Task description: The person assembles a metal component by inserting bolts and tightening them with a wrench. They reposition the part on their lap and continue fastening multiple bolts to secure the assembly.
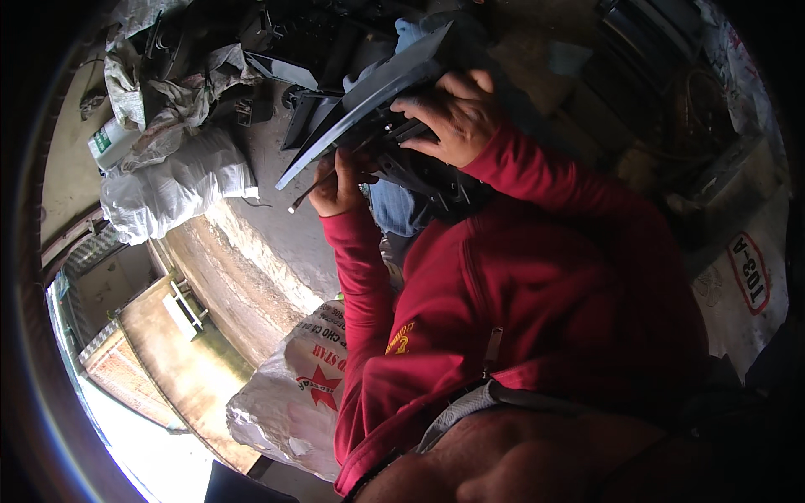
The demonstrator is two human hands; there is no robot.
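A flat dark panel [369, 102] with a thin pale edge, much like a monitor's, is tilted up in front of me above my lap. My left hand [337, 186] is closed at its lower left end, around a thin dark rod [303, 198] with a light tip; I cannot make out what kind of tool it is. My right hand [457, 117] is closed over the panel's near side, fingers bent against its black parts. Below the panel, a black piece with openings [432, 180] lies against my jeans. Shadow hides most of the panel's underside.
White sacks [180, 184] and a white container [111, 142] stand at the left. Black panels and parts [310, 117] are piled beyond my hands. A printed white sack [285, 394] sits by my left elbow. Dark clutter [688, 109] fills the far right.
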